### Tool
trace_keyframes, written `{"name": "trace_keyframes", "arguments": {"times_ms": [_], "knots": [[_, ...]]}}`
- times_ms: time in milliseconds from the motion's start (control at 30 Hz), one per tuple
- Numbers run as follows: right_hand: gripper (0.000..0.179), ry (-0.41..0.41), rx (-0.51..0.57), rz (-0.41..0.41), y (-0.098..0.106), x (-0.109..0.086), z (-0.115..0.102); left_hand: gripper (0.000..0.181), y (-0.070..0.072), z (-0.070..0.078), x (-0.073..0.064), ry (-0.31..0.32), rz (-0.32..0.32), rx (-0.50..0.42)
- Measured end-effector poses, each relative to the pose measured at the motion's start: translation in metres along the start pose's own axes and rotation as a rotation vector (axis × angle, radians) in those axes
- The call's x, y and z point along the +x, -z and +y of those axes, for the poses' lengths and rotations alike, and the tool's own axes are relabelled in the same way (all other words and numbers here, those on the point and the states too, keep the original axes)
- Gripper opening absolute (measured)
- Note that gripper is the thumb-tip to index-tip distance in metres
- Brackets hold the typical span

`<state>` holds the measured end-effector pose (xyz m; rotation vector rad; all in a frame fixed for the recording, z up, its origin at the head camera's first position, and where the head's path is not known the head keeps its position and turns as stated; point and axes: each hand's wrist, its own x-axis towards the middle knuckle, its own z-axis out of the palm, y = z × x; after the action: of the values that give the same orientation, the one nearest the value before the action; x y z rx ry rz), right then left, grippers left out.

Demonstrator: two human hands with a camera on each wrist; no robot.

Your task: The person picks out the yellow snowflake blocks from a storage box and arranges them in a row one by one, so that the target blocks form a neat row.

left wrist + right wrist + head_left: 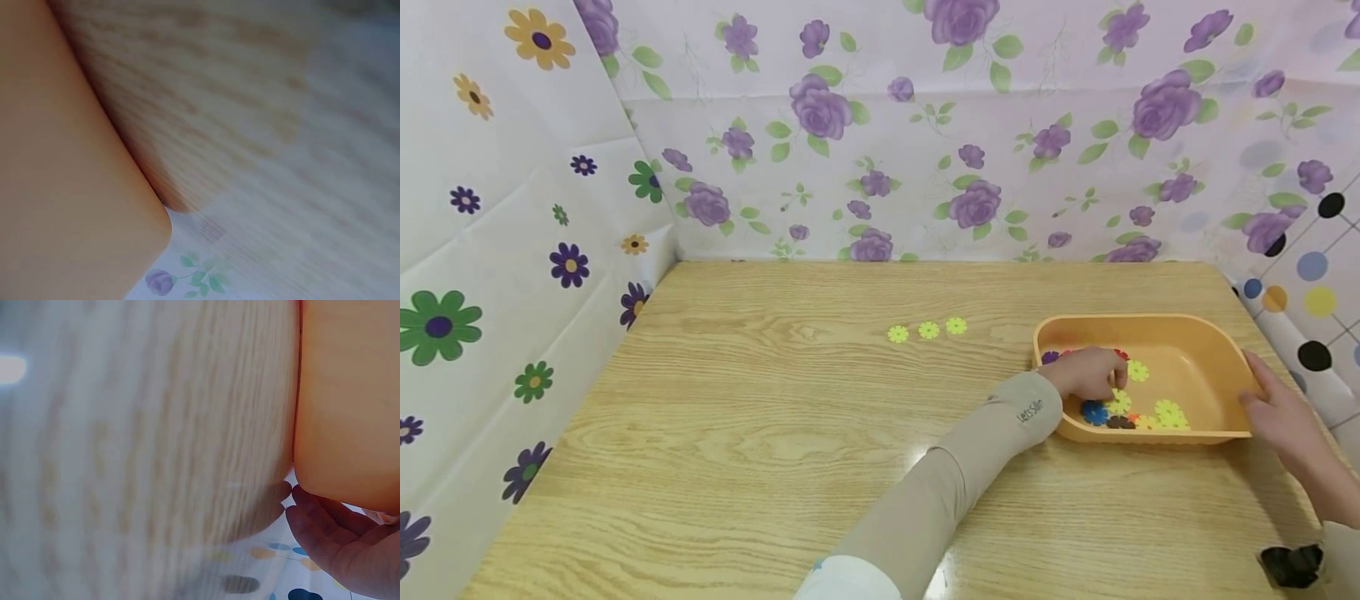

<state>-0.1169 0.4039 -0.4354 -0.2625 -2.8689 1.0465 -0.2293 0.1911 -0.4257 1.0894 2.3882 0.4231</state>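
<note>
An orange plastic tub [1213, 375] sits at the right of the wooden table. Inside it lie several flower-shaped plastic pieces: yellow ones [1170, 414], a blue one [1094, 412], a dark brown one [1121, 422], plus purple and red ones. My left hand [1088, 372] reaches over the near-left rim, fingers bent down among yellow pieces; I cannot tell whether they pinch one. At the tub's right end, my right hand [1285, 412] grips the rim; the right wrist view has its fingers [312, 528] against the tub's outer wall [350, 406]. The left wrist view shows no hand, only tub wall [75, 175] and table.
Three yellow flower pieces [928, 331] lie in a row on the table [737, 417], left of the tub. Flower-patterned sheets [880, 150] stand behind and to the left. A small black object [1291, 566] is by the right sleeve.
</note>
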Motion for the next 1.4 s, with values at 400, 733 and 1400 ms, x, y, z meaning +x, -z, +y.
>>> {"name": "trace_keyframes", "arguments": {"times_ms": [400,733,1400], "knots": [[0.055,0.009,-0.018,0.001,0.001,0.001,0.004,0.02,0.002,-0.004,0.003,-0.091,0.044,-0.05],[0.054,0.025,-0.017,-0.026,0.002,0.001,0.004,0.023,0.01,-0.006,-0.008,-0.21,0.183,-0.306],[0.054,0.051,-0.039,-0.018,0.004,0.002,0.005,0.023,0.028,0.004,-0.033,-0.286,0.243,-0.504]]}}
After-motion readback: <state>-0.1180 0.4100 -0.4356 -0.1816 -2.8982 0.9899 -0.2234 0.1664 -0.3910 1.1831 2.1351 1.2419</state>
